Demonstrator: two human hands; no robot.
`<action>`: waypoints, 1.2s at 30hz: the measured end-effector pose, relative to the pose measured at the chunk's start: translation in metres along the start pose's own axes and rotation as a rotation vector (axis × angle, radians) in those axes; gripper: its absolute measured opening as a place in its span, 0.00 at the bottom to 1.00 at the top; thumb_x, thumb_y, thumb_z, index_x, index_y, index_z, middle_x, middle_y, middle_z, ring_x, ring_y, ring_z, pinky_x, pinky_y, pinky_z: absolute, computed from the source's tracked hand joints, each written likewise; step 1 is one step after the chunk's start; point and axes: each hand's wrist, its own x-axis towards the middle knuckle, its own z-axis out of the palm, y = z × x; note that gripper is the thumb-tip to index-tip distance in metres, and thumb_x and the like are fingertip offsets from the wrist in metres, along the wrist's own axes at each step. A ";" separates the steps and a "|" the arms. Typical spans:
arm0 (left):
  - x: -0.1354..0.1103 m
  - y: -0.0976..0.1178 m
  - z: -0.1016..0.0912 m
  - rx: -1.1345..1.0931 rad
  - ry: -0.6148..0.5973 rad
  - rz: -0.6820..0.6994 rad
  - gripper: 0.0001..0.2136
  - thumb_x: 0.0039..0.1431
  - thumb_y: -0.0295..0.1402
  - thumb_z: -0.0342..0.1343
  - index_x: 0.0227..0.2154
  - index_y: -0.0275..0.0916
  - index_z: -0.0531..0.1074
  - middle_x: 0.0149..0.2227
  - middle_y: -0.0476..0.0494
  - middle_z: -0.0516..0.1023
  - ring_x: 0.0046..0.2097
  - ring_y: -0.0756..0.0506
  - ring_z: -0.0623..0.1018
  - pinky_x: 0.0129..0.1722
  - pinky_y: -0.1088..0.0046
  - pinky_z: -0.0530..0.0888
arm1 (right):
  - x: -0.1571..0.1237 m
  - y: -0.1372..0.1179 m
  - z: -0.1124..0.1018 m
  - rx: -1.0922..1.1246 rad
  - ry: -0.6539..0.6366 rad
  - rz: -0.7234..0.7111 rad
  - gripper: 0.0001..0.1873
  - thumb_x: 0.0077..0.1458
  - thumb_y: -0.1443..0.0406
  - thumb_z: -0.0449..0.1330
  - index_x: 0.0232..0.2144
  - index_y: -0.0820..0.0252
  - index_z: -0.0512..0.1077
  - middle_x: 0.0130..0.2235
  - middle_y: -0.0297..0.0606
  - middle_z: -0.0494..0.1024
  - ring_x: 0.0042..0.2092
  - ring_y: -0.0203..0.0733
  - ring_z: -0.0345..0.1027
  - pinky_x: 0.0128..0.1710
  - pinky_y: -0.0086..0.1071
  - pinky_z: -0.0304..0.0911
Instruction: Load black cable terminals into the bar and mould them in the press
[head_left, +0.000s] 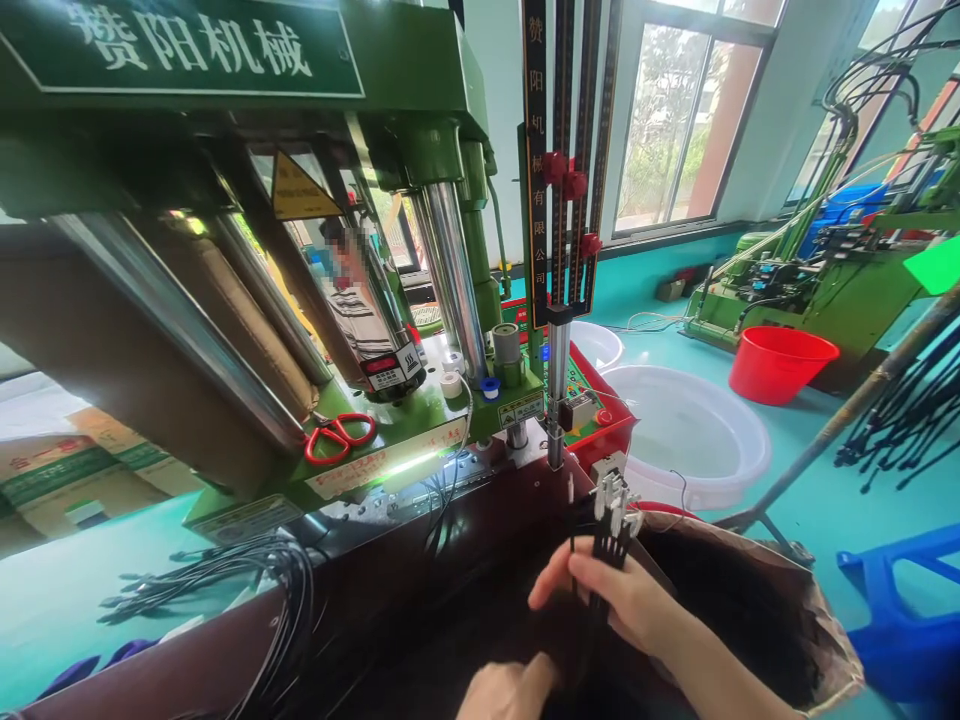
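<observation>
My right hand [626, 595] is wrapped round a bundle of black cables [611, 540], whose pale metal-and-white connector ends stand up above the fingers. One cable sits a little apart from the rest, by my thumb and index finger. Low in the view, my left hand [510, 690] is closed, its fingers curled and partly cut off by the bottom edge; whatever it holds is lost against the dark background. Both hands are over a dark brown tabletop [480, 540]. To their left, another bunch of black cables [289, 600] hangs over the table's edge.
A green press machine [420, 440] stands ahead, red-handled scissors [339, 438] on its bed. At right are a dark-filled, paper-edged container [832, 640], a blue stool [900, 610], a slanted metal pole [840, 420], a white tub [686, 430] and a red bucket [780, 365].
</observation>
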 end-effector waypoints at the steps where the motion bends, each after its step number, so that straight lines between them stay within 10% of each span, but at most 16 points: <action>1: 0.002 0.004 0.004 -0.203 -0.071 -0.063 0.06 0.50 0.35 0.53 0.32 0.43 0.71 0.22 0.49 0.71 0.27 0.47 0.73 0.29 0.72 0.70 | -0.002 -0.001 0.004 -0.094 -0.107 0.015 0.14 0.58 0.60 0.52 0.33 0.62 0.74 0.40 0.44 0.76 0.44 0.47 0.68 0.48 0.43 0.56; 4: 0.012 0.022 0.011 -0.677 -0.107 -0.057 0.24 0.44 0.47 0.58 0.44 0.42 0.66 0.29 0.46 0.74 0.29 0.47 0.75 0.30 0.71 0.71 | -0.004 0.001 0.011 -0.293 -0.322 0.105 0.16 0.56 0.56 0.54 0.38 0.60 0.75 0.54 0.42 0.65 0.50 0.47 0.63 0.52 0.42 0.56; 8: 0.024 0.040 0.021 -1.205 0.006 0.036 0.30 0.48 0.50 0.56 0.51 0.41 0.59 0.25 0.48 0.73 0.18 0.54 0.69 0.19 0.80 0.66 | 0.006 0.010 0.003 -0.231 -0.280 0.129 0.18 0.53 0.56 0.57 0.45 0.56 0.72 0.56 0.43 0.62 0.50 0.48 0.63 0.52 0.43 0.57; 13: 0.031 0.042 0.035 -1.147 0.020 0.027 0.20 0.53 0.50 0.50 0.34 0.34 0.67 0.09 0.57 0.61 0.09 0.58 0.56 0.10 0.85 0.51 | 0.030 -0.013 -0.017 0.044 -0.206 -0.021 0.25 0.55 0.56 0.54 0.55 0.53 0.61 0.55 0.43 0.66 0.56 0.49 0.56 0.56 0.48 0.48; 19: 0.040 0.053 0.033 -1.198 0.107 -0.112 0.20 0.47 0.50 0.55 0.27 0.34 0.65 0.13 0.52 0.67 0.10 0.56 0.62 0.09 0.82 0.56 | 0.048 -0.056 -0.015 -0.560 -0.450 0.075 0.21 0.63 0.60 0.42 0.48 0.61 0.70 0.50 0.41 0.72 0.53 0.42 0.61 0.56 0.37 0.50; 29: 0.053 0.068 0.024 -1.350 0.282 -0.203 0.19 0.46 0.45 0.58 0.32 0.34 0.65 0.18 0.51 0.68 0.15 0.54 0.65 0.15 0.79 0.60 | 0.042 -0.033 -0.023 -0.606 -0.421 0.099 0.22 0.60 0.58 0.49 0.55 0.59 0.61 0.55 0.40 0.67 0.56 0.42 0.58 0.56 0.39 0.53; 36: 0.055 0.071 0.012 -1.239 0.189 -0.149 0.12 0.48 0.36 0.57 0.28 0.30 0.68 0.19 0.51 0.65 0.18 0.56 0.62 0.19 0.78 0.57 | 0.038 -0.039 -0.021 -0.440 -0.388 -0.026 0.19 0.61 0.60 0.49 0.52 0.56 0.65 0.53 0.40 0.69 0.55 0.43 0.60 0.55 0.41 0.53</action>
